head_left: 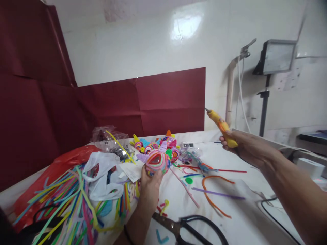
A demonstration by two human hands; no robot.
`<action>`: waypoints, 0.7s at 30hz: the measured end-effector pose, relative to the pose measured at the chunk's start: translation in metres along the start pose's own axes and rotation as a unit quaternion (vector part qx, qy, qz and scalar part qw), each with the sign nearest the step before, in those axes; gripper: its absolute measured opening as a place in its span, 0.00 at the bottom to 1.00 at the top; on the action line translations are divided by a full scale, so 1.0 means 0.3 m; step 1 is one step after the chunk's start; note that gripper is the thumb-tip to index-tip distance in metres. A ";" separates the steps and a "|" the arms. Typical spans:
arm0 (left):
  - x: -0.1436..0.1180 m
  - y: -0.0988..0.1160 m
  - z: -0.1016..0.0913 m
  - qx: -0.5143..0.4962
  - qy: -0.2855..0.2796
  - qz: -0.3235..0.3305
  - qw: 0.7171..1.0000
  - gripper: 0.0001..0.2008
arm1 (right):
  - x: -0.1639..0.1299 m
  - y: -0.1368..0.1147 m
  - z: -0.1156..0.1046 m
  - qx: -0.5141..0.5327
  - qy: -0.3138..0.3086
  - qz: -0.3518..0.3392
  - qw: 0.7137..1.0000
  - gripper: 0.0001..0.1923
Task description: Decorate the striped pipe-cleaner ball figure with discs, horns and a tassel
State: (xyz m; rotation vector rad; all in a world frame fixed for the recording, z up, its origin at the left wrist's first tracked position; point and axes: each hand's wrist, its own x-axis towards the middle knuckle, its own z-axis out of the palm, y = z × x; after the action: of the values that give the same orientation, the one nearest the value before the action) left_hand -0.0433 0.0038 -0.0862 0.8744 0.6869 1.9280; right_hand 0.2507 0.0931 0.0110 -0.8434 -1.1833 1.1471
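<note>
My left hand grips a round, multicoloured pipe-cleaner figure with purple pointed ears and a red oval patch. Raised at the right, my right hand is wrapped round a yellow hot glue gun, its metal tip pointing up and left, well apart from the figure. Behind the held figure sit several similar pipe-cleaner figures. Loose pipe cleaners, among them an orange curved one and a purple one, lie on the white table. Large black-handled scissors rest at the front.
At the left, a big bundle of pipe cleaners lies over a red plastic bag beside a white plastic bag. A black cable and a white charger are at right. A lamp on a stand rises behind.
</note>
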 end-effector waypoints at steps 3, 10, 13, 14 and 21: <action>0.000 0.000 -0.006 0.005 0.005 -0.002 1.000 0.32 | -0.035 -0.039 0.061 0.078 0.009 0.022 0.997 0.07; 0.012 -0.026 -0.019 0.045 0.018 0.039 0.998 0.32 | -0.143 -0.038 0.181 0.084 -0.023 -0.035 0.996 0.26; 0.011 -0.032 -0.019 0.066 0.019 0.066 0.995 0.32 | -0.200 -0.011 0.238 -0.003 -0.023 -0.083 0.996 0.27; 0.009 -0.031 -0.018 0.075 0.017 0.072 0.994 0.32 | -0.219 0.000 0.255 -0.039 -0.030 -0.104 0.993 0.26; 0.007 -0.015 -0.006 0.121 0.066 0.098 0.986 0.35 | -0.332 0.078 0.319 -0.262 -0.055 -0.373 0.888 0.12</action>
State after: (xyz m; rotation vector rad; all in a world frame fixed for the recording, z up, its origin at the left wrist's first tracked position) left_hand -0.0433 0.0076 -0.0900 1.0010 0.9606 2.1229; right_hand 0.1535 -0.0041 -0.0161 -0.6112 -1.7478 0.2350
